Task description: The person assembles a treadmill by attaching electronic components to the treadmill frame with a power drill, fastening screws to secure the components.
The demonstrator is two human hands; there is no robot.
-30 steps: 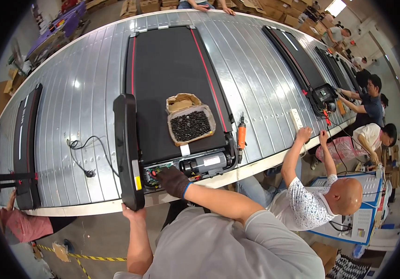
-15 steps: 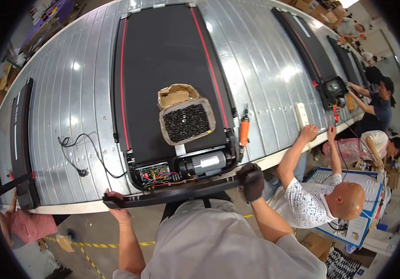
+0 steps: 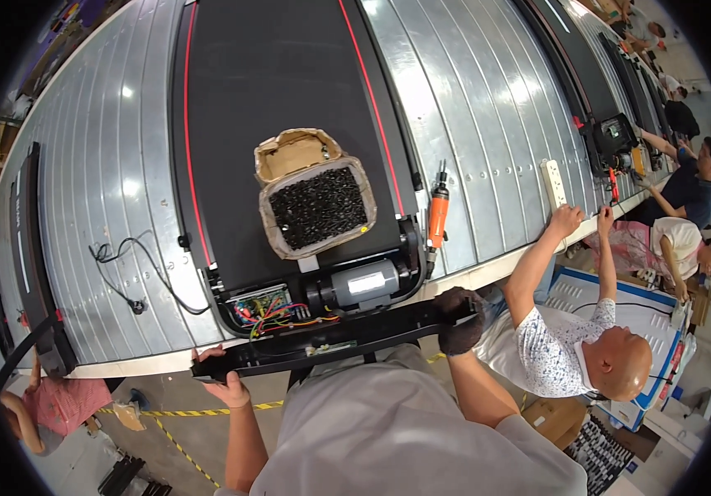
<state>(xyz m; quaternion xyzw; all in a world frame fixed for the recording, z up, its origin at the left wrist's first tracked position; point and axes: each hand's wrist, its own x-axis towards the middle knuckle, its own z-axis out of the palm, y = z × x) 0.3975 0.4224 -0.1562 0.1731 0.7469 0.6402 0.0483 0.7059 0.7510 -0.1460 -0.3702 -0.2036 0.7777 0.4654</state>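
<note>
A long black plastic cover (image 3: 347,337) spans the space in front of my body, its hollow inner side turned up toward me. My bare left hand (image 3: 225,382) is closed round its left end, and my right hand (image 3: 459,322), in a dark glove, grips the right end. Just beyond it lies a walking-pad treadmill (image 3: 277,91) with a black belt and red side lines. Its near end is uncovered, showing a grey cylindrical motor (image 3: 363,283) and a circuit board (image 3: 258,307) with coloured wires. On the belt stands a box of small black screws (image 3: 319,208).
An orange power screwdriver (image 3: 438,217) lies right of the treadmill on the ribbed metal table (image 3: 488,140). A black cable (image 3: 147,248) curls at left. A white power strip (image 3: 553,183) sits near a co-worker's hand (image 3: 566,220). More treadmills (image 3: 37,207) lie at both sides.
The cover has been tipped so its inner side now shows, still held at both ends. My head view has shifted, bringing the treadmill's near end slightly left.
</note>
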